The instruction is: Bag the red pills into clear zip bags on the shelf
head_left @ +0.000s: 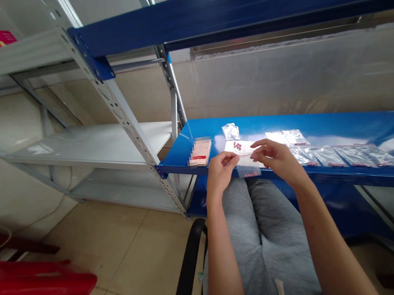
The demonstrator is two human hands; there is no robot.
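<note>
A small clear zip bag hangs at the front edge of the blue shelf, its red seal line uppermost and small red pieces gathered at its bottom. My left hand pinches the bag's top left corner between thumb and fingers. At the other end of the seal, my right hand grips the bag with thumb and a finger, the index finger lifted above. Just behind the bag, loose small red pieces lie on a white sheet. The fingers partly hide the sheet.
Several clear bags with red pieces lie in a row at right on the blue shelf. Flat bags and a small bag stack sit behind. A pinkish box is left. A blue beam crosses overhead.
</note>
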